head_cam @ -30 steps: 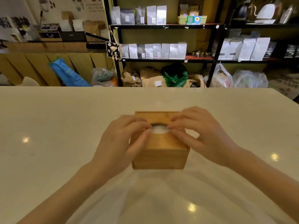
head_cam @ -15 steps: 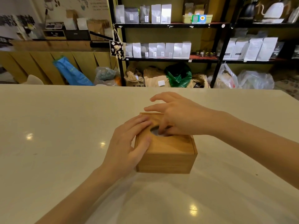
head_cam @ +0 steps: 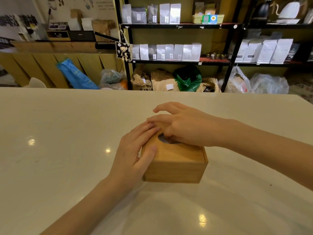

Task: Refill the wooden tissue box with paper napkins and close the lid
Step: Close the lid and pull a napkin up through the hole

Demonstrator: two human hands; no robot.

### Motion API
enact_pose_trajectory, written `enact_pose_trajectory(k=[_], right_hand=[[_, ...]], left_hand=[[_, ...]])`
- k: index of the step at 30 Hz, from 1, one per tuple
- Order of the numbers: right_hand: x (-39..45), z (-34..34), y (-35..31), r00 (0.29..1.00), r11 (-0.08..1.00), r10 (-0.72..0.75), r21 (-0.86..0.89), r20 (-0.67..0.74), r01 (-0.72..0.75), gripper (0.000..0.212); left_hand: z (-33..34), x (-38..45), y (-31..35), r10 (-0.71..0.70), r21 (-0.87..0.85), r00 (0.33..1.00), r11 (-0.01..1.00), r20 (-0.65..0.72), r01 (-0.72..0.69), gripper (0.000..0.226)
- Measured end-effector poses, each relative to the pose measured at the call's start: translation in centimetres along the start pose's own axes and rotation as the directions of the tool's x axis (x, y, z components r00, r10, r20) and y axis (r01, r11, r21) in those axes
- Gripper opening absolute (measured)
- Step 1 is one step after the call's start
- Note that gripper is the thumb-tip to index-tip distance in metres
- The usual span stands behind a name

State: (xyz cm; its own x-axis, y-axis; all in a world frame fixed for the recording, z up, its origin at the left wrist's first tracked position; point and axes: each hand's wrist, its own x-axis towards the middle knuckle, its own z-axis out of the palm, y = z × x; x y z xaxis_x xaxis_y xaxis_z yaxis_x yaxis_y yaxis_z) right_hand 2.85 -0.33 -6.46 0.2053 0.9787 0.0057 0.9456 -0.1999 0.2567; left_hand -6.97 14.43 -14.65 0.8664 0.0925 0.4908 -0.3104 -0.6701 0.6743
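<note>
The wooden tissue box point(head_cam: 176, 169) stands on the white table point(head_cam: 64, 126) in front of me, its sliding lid point(head_cam: 179, 153) lying over the top. Through the oval hole point(head_cam: 162, 139) in the lid a bit of pale napkin shows. My left hand point(head_cam: 133, 153) lies against the box's left side, with the fingers flat on the lid and the thumb along the left edge. My right hand point(head_cam: 188, 128) covers the far half of the lid; two fingers stretch out while the lower ones curl into the hole. What they touch is hidden.
Beyond the table's far edge stand black shelves point(head_cam: 179, 25) with white and silver pouches, with sacks and plastic bags point(head_cam: 187, 78) on the floor below. A wooden counter point(head_cam: 50, 48) runs at the back left.
My right hand has swung from the box's right side across the lid, and its fingers now dip into the hole. My left hand has slid down against the left side. The view has shifted slightly.
</note>
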Motion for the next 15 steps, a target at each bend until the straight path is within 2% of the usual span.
enact_pose_trajectory(k=[3,9,15], right_hand=[[0.2,0.4,1.0,0.985,0.991,-0.107,-0.089,-0.134,0.096,0.040],[0.6,0.3,1.5,0.961,0.967,-0.240,-0.118,-0.134,0.225,0.032],[1.0,0.6,1.8,0.948,0.956,-0.289,-0.101,-0.137,0.277,0.039]], left_hand=[[0.1,0.0,0.1,-0.004,-0.006,1.000,1.000,-0.007,0.004,0.040],[0.6,-0.5,-0.2,0.003,-0.036,0.997,0.999,-0.081,-0.006,0.041],[1.1,-0.7,-0.6,0.041,-0.034,0.987,0.998,-0.152,-0.047,0.039]])
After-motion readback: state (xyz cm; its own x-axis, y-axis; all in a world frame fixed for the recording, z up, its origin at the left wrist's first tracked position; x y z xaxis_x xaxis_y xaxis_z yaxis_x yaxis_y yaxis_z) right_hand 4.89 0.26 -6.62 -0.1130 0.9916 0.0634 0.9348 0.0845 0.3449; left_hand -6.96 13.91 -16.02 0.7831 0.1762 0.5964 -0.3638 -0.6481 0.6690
